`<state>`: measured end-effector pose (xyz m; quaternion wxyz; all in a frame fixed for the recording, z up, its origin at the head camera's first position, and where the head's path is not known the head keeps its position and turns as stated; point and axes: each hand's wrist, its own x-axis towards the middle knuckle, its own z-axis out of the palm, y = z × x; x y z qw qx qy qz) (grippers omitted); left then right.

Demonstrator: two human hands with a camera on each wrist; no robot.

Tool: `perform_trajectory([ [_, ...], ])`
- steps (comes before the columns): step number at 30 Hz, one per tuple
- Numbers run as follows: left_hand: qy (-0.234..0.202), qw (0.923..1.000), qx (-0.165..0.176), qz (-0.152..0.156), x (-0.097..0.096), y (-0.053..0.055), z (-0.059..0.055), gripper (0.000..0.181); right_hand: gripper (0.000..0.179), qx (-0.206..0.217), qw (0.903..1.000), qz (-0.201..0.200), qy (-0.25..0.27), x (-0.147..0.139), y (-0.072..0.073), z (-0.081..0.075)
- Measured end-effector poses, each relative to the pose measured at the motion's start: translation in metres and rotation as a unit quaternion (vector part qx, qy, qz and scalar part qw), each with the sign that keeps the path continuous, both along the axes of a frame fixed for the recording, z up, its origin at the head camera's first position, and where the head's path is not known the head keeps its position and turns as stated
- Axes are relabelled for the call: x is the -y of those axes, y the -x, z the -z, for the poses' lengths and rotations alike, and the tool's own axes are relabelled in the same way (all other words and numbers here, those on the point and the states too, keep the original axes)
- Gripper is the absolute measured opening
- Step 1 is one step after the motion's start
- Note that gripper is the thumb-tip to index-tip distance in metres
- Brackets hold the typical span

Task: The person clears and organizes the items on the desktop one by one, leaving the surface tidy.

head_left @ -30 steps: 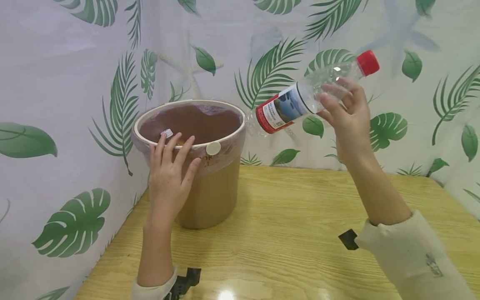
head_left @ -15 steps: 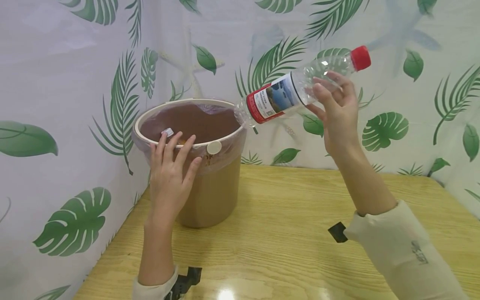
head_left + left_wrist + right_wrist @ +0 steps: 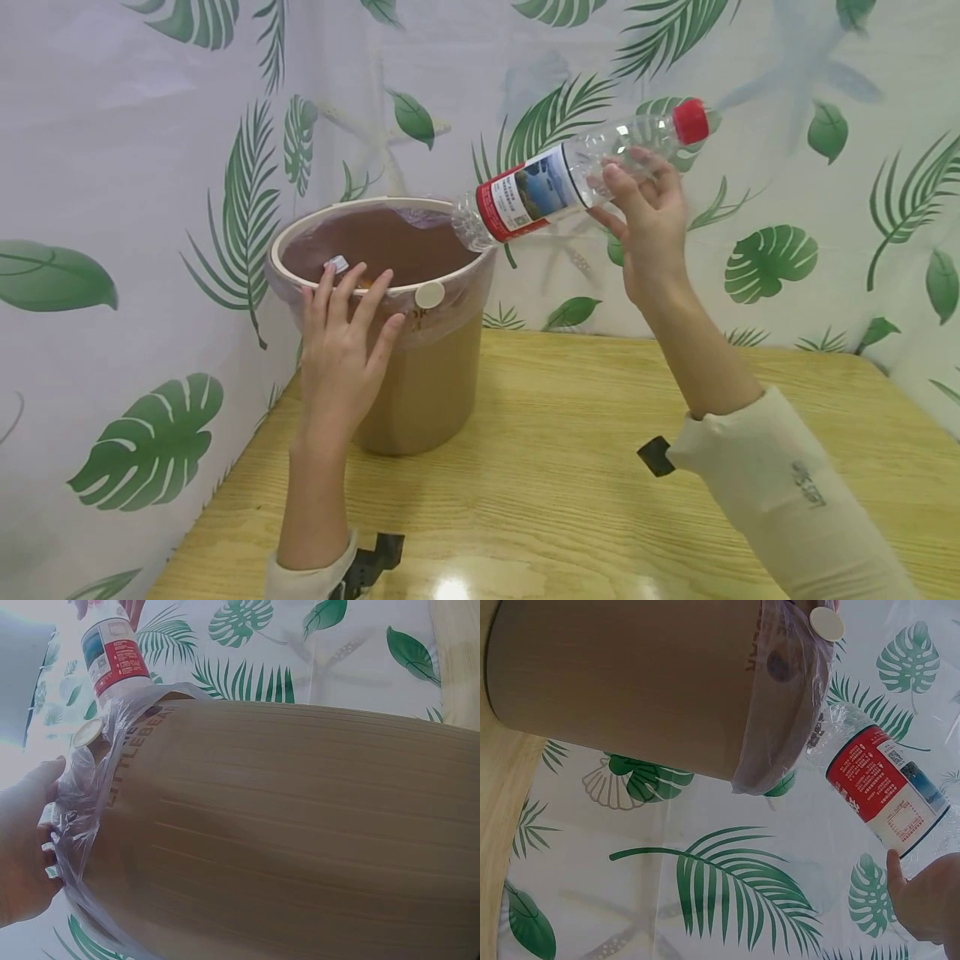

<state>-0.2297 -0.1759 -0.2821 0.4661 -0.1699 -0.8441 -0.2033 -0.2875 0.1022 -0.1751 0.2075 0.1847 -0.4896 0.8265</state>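
Note:
My right hand (image 3: pixel 652 221) grips a clear plastic bottle (image 3: pixel 540 187) around its upper half. The bottle's red cap (image 3: pixel 691 122) points up to the right. It slants downward to the left, its base overlapping the right rim of a brown trash can (image 3: pixel 420 383). Its label (image 3: pixel 885 787) is red, white and blue. On the can's front rim rests my left hand (image 3: pixel 341 358), fingers spread and fairly straight, tips over the edge. A thin clear bag (image 3: pixel 82 802) lines the can and folds over the rim beneath that hand.
The can stands at the left of a wooden table (image 3: pixel 570 467), near a leaf-patterned backdrop (image 3: pixel 187 167). A small whitish piece (image 3: pixel 337 264) shows inside the can by my left fingertips. A round cream knob (image 3: pixel 430 294) sits on the front rim.
My right hand has carried the bottle leftward, so its base has gone from just outside the can's right rim to overlapping it. The left hand and the can stay in place.

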Motion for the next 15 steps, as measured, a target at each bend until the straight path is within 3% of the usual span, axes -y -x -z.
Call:
perform_trajectory([
  [11, -0.001, 1.0, 0.001, -0.001, 0.0, 0.001, 0.0, 0.053, 0.043, 0.009, 0.9997, -0.005, -0.022, 0.015, 0.011, 0.007],
  [15, -0.001, 1.0, 0.0, -0.001, 0.0, 0.001, -0.001, 0.054, 0.046, 0.016, 0.9985, 0.002, -0.052, 0.021, 0.015, 0.011],
])
